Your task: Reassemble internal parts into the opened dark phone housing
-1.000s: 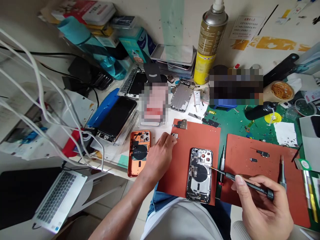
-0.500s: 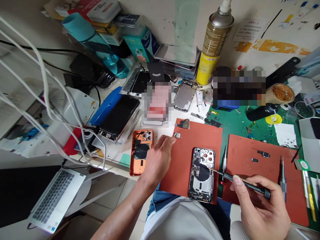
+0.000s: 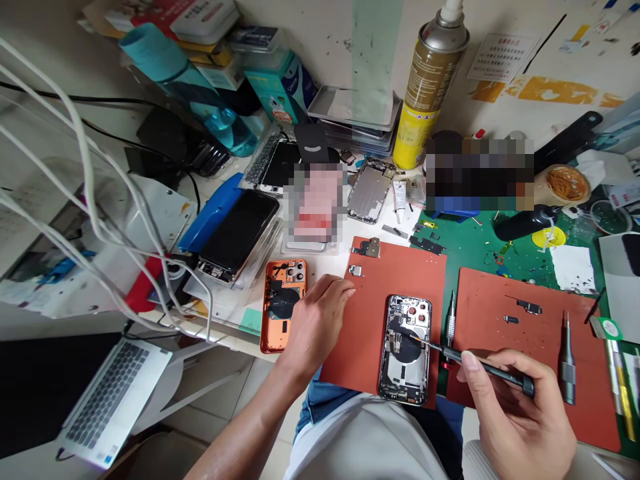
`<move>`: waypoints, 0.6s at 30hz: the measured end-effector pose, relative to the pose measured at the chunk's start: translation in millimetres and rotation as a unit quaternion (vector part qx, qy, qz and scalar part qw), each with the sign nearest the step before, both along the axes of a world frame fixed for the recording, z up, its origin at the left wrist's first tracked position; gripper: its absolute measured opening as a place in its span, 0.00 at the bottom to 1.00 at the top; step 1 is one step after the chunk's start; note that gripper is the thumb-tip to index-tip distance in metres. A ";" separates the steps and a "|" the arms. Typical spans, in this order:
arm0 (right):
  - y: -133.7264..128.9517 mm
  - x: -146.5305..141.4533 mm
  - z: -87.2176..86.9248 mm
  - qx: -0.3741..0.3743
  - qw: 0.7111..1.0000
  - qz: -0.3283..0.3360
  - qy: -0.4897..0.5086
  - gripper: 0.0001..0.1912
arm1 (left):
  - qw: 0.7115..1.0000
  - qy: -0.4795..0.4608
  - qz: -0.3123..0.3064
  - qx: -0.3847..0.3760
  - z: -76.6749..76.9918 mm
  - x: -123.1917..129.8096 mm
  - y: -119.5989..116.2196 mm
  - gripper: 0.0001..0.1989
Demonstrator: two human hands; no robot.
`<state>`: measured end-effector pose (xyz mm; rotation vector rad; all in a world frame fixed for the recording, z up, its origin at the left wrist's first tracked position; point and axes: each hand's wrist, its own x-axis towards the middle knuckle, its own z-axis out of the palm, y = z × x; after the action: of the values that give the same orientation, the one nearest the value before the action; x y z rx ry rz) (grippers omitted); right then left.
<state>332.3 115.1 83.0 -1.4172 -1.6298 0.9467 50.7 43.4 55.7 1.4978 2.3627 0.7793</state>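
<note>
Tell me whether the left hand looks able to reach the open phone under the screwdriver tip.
Probably yes: little but red mat shows between the left hand and the phone. The screwdriver in the right hand points in from the other side, leaving the phone's left edge free.

Black along the screwdriver (image 3: 500,372) in the grip of the right hand (image 3: 533,420), golden toward the tip. At that tip, silvery white with dark patches and one black round on the opened phone (image 3: 404,357). Plain brick red across the mat (image 3: 357,333) under it, likewise on the second mat (image 3: 495,307) beyond the right grip. Farther out, green on the worktop (image 3: 477,247). Just beside the left hand (image 3: 317,323), bright orange blotched black on the housing (image 3: 270,327).
</note>
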 end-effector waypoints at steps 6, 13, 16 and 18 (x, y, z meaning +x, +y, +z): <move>1.2 -3.2 2.5 -0.003 1.000 0.001 0.002 0.17 | 0.999 0.010 -0.024 -0.028 2.9 1.1 10.3 0.07; 3.4 -1.9 2.9 0.000 1.000 0.001 0.005 0.18 | 0.998 0.043 -0.013 -0.054 1.3 -0.5 13.3 0.08; 3.3 -2.0 2.8 0.000 1.000 0.003 0.005 0.18 | 0.997 0.050 -0.004 -0.055 -0.7 -2.6 13.9 0.09; 3.5 -2.3 3.1 0.001 1.000 0.004 0.005 0.18 | 0.997 0.051 -0.003 -0.051 -1.4 -2.9 13.5 0.09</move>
<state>330.0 118.5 86.0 -1.4035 -1.6295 0.9560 47.8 56.9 54.3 1.5359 2.4298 0.5833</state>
